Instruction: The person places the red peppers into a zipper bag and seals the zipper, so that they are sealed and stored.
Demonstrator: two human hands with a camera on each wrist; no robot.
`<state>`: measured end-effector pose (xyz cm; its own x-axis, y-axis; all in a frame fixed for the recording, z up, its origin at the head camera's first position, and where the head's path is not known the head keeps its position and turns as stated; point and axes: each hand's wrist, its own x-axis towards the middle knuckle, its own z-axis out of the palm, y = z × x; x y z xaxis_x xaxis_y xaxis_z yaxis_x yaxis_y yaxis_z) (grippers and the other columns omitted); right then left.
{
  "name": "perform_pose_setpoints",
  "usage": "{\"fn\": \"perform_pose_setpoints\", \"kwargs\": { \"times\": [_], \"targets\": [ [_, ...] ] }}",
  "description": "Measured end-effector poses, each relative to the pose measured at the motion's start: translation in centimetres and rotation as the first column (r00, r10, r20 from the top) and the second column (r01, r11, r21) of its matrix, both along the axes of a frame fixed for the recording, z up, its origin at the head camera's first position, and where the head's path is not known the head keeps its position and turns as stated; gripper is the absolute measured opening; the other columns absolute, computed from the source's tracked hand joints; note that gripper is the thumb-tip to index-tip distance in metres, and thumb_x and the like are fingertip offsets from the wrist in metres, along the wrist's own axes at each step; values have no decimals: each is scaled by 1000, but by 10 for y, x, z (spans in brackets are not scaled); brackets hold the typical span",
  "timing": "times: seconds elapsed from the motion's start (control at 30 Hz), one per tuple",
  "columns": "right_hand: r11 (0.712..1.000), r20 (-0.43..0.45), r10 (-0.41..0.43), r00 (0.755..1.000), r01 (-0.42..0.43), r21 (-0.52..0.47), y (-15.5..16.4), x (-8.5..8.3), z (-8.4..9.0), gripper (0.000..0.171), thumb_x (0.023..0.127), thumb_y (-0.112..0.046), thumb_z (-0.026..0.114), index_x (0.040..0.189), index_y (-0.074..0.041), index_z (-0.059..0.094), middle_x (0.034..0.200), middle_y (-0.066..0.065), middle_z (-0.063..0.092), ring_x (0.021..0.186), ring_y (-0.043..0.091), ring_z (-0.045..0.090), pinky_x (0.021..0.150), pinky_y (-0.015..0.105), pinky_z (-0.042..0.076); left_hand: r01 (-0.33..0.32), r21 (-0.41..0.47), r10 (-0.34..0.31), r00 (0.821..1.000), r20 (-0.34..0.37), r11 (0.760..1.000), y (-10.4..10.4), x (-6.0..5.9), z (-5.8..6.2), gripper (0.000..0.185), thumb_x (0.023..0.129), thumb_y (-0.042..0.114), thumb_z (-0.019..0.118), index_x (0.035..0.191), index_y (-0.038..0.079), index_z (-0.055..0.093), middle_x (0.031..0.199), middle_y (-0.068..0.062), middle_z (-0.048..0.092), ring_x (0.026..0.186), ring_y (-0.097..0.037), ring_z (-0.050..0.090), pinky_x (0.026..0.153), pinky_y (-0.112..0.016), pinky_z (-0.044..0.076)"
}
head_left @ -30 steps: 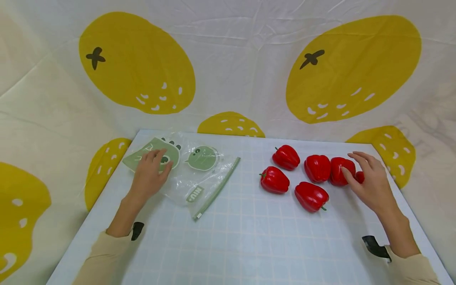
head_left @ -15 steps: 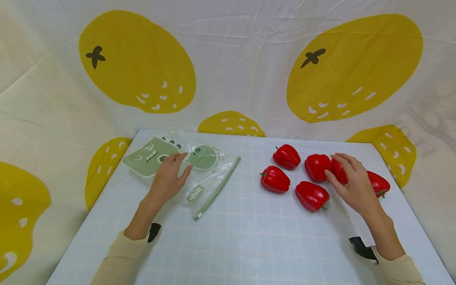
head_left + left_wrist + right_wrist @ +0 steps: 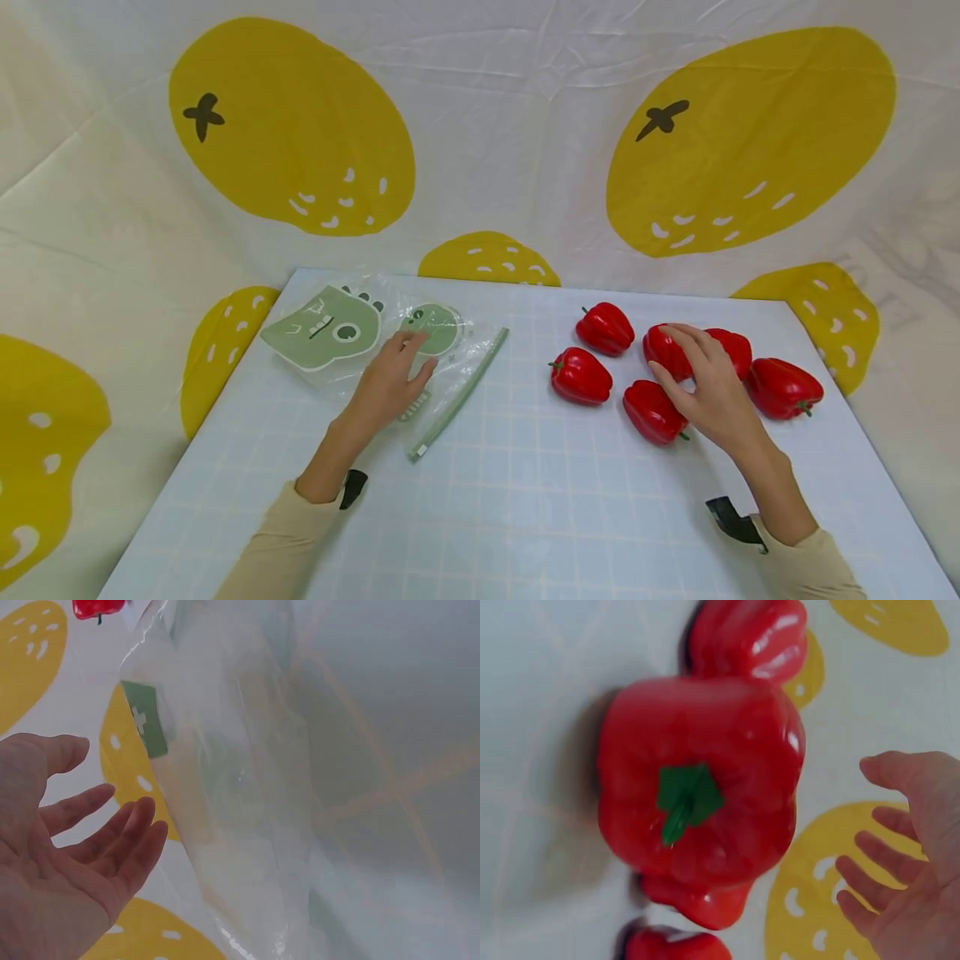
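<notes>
My left hand (image 3: 390, 379) hovers over the right part of a clear zip bag (image 3: 360, 367) printed with green dinosaur shapes, its fingers loosely bent around nothing. In the left wrist view that hand (image 3: 82, 840) is apart from the bag's film (image 3: 232, 795). My right hand (image 3: 708, 387) is above the red bell peppers, fingers spread and holding nothing. It partly hides one bell pepper (image 3: 662, 350) and overlaps another bell pepper (image 3: 654, 412). The right wrist view shows a bell pepper (image 3: 727, 727) with a green stem close to the camera, with the hand (image 3: 900, 855) off to its side.
More bell peppers lie around: one at the back (image 3: 604, 328), another at the left (image 3: 580, 376), and one at the far right (image 3: 785, 388). The bag's green zip strip (image 3: 461, 396) faces the peppers. A cloth (image 3: 510, 150) with yellow fruit prints hangs behind the white table (image 3: 525, 508).
My left hand has moved right across the bag, from the big dinosaur print to the smaller one. My right hand has moved left over the peppers, uncovering the far-right one.
</notes>
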<state>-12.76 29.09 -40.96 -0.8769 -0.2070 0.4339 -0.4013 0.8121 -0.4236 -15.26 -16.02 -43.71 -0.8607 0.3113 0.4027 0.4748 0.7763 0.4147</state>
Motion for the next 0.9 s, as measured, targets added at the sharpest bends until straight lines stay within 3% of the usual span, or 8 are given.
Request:
{"fn": "perform_pose_setpoints", "kwargs": {
  "times": [0.33, 0.63, 0.9],
  "targets": [
    [999, 55, 38, 998, -39, 23, -26, -1, -4, 76, 81, -10, 86, 148, -5, 50, 146, 22, 49, 132, 43, 46, 89, 69, 51, 26, -48, -19, 991, 133, 999, 21, 5, -6, 45, 98, 17, 72, 136, -3, 59, 121, -20, 59, 102, -34, 63, 87, -47, 58],
    [996, 144, 87, 986, -90, 9, -48, -3, -11, 76, 85, -16, 83, 152, -9, 46, 153, 20, 43, 139, 42, 40, 94, 69, 49, 48, -83, -22, 958, 286, 995, 40, 11, -9, 46, 98, 19, 71, 137, -2, 58, 113, -16, 58, 100, -30, 61, 85, -45, 57],
    [990, 150, 138, 979, -141, 7, -67, -8, -15, 77, 82, -16, 86, 149, -8, 49, 151, 19, 44, 138, 41, 41, 94, 65, 52, 73, -143, -26, 953, 301, 987, 50, 14, -15, 50, 96, 18, 74, 137, -3, 56, 113, -20, 57, 97, -32, 60, 81, -47, 56]
  ]
}}
